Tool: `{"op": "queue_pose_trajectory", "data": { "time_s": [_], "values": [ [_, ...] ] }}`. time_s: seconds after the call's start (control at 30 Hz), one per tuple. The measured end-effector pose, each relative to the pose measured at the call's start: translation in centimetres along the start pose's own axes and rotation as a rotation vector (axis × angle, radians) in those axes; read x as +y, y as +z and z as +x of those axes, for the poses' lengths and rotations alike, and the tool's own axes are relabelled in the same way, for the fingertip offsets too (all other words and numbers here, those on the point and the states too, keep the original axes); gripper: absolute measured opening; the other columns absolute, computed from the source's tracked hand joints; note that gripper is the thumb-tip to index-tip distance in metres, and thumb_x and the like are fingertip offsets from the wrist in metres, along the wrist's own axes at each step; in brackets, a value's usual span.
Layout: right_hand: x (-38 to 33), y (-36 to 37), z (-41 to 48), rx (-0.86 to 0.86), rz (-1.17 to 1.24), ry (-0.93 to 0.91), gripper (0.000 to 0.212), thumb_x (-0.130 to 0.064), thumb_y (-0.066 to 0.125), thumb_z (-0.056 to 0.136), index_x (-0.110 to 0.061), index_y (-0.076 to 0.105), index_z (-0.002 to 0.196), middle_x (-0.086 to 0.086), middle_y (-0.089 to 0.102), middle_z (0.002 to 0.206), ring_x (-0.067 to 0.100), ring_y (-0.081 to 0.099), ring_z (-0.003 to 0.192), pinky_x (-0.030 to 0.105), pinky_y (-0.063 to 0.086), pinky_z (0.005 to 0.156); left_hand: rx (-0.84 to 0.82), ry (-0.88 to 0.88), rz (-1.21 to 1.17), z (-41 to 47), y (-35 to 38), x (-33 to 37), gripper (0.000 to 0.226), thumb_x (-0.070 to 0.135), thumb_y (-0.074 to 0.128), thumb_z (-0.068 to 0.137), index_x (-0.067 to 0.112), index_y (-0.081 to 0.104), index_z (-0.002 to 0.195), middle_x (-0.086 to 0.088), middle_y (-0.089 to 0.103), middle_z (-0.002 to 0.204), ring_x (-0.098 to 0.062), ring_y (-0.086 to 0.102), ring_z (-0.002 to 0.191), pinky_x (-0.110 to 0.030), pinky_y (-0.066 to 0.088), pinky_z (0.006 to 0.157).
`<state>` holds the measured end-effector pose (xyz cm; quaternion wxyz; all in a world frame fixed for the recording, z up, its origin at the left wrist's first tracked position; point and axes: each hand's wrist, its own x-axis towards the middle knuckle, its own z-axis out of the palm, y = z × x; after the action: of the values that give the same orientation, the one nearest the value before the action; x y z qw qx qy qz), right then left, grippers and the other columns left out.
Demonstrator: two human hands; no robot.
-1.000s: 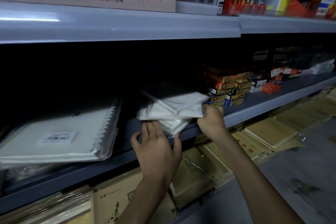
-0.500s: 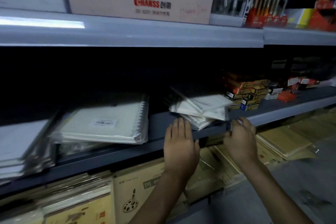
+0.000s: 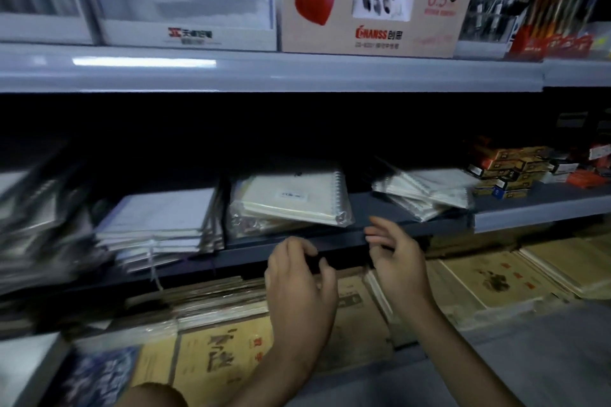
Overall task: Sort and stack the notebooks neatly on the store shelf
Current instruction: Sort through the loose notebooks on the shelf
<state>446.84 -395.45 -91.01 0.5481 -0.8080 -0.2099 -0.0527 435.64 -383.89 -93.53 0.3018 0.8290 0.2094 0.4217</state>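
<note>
A fanned pile of small spiral notebooks point(image 3: 426, 193) lies on the middle shelf point(image 3: 515, 208), right of centre. Left of it sits a wrapped pack of larger spiral notebooks point(image 3: 291, 200), tilted. Further left stands a stack of lined notebooks point(image 3: 162, 221). My left hand point(image 3: 297, 277) hovers in front of the shelf edge below the wrapped pack, fingers loosely curled and holding nothing. My right hand point(image 3: 396, 254) is beside it, fingers relaxed and pointing left, touching no notebook.
The upper shelf point(image 3: 264, 73) carries a cardboard pen display box point(image 3: 373, 10) and clear trays. Small orange and yellow boxes point(image 3: 515, 172) sit right of the fanned pile. Yellow-brown exercise books point(image 3: 496, 277) fill the bottom level. The far left is blurred.
Both hands have come off the small fanned pile and drawn back below the shelf edge. The view has swung left, bringing the lined stack into sight.
</note>
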Motion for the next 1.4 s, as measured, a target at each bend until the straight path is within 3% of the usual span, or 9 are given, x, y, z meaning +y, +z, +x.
{"op": "queue_pose_trajectory", "data": {
  "time_s": [0.1,0.27,0.5,0.63,0.83,0.9,1.0,1.17,1.4],
  "values": [
    [-0.3,2.5,-0.4,0.016,-0.19,-0.087,0.036,-0.015,0.062,0.099,-0.016,0.061,0.135,-0.002,0.065,0.126,0.019,0.055,0.128,0.024,0.046,0.1,0.102,-0.094,0.102,0.4,-2.9,-2.0,0.037,0.02,0.07,0.091,0.016,0.052,0.123,-0.002,0.052,0.125,-0.025,0.05,0.119,-0.043,0.043,0.099],
    [0.1,4.8,0.2,-0.016,-0.618,-0.277,0.068,-0.064,0.046,0.098,-0.014,0.059,0.141,0.004,0.056,0.148,0.027,0.019,0.155,0.044,0.013,0.128,0.019,-0.238,0.151,1.5,-4.6,-3.8,0.078,0.034,0.058,0.1,0.009,0.019,0.163,-0.011,0.035,0.162,-0.028,0.042,0.143,-0.053,0.044,0.111],
    [0.6,6.8,2.7,-0.006,-0.528,-0.274,0.092,-0.084,0.049,0.081,-0.021,0.054,0.148,0.007,0.054,0.15,0.029,0.03,0.15,0.026,-0.007,0.126,-0.179,-0.332,0.161,2.0,-3.0,-4.7,0.098,0.045,0.052,0.104,0.017,-0.02,0.164,-0.002,-0.007,0.176,-0.02,0.07,0.095,-0.033,0.057,0.063],
    [1.7,7.3,4.9,-0.063,-0.327,-0.143,0.092,-0.087,0.064,0.065,-0.022,0.068,0.13,-0.001,0.065,0.131,0.024,0.048,0.138,0.028,0.005,0.127,-0.088,-0.403,0.056,3.7,-2.8,-4.6,0.1,0.037,0.062,0.1,0.02,-0.01,0.167,-0.004,0.017,0.175,-0.009,0.054,0.064,-0.03,0.045,0.058],
    [2.1,8.7,4.9,0.002,-0.173,0.041,0.081,-0.055,0.086,0.071,-0.025,0.059,0.141,-0.005,0.05,0.149,0.026,0.013,0.157,0.0,-0.016,0.107,0.04,-0.412,-0.171,4.1,-1.7,-5.7,0.085,0.021,0.068,0.09,0.028,0.023,0.162,-0.007,0.055,0.153,-0.016,0.071,0.091,-0.038,0.062,0.075],
    [1.8,8.8,5.0,0.019,-0.097,0.079,0.081,-0.049,0.09,0.068,-0.027,0.059,0.14,-0.01,0.048,0.142,0.025,0.017,0.155,0.015,-0.003,0.123,0.037,-0.402,-0.194,3.6,-1.2,-5.6,0.083,0.022,0.067,0.09,0.031,0.025,0.161,-0.008,0.055,0.153,-0.023,0.07,0.102,-0.043,0.062,0.081],
    [2.3,8.3,6.2,0.051,-0.003,0.143,0.096,-0.066,0.086,0.051,-0.035,0.056,0.137,-0.005,0.054,0.145,0.027,0.038,0.148,0.044,0.034,0.122,-0.03,-0.382,-0.21,2.5,0.0,-5.0,0.083,0.024,0.067,0.091,0.037,0.022,0.159,-0.02,0.059,0.144,-0.012,0.069,0.072,-0.036,0.06,0.064],
    [4.1,6.4,7.5,0.083,-0.016,0.234,0.1,-0.062,0.078,0.047,-0.027,0.055,0.138,0.001,0.053,0.146,0.026,0.045,0.142,0.04,0.04,0.118,-0.1,-0.37,-0.275,2.5,1.9,-4.2,0.09,0.053,0.055,0.077,0.054,0.015,0.157,-0.024,0.061,0.14,-0.032,0.074,0.093,-0.051,0.064,0.076],
    [3.8,4.6,7.3,0.091,-0.101,0.133,0.097,-0.072,0.073,0.051,-0.026,0.06,0.137,0.004,0.056,0.138,0.026,0.048,0.136,0.04,0.041,0.116,-0.113,-0.306,-0.234,2.7,3.5,-4.2,0.087,0.02,0.066,0.095,0.034,0.015,0.165,0.0,0.043,0.162,-0.005,0.063,0.057,-0.037,0.06,0.059]
  ]
}}
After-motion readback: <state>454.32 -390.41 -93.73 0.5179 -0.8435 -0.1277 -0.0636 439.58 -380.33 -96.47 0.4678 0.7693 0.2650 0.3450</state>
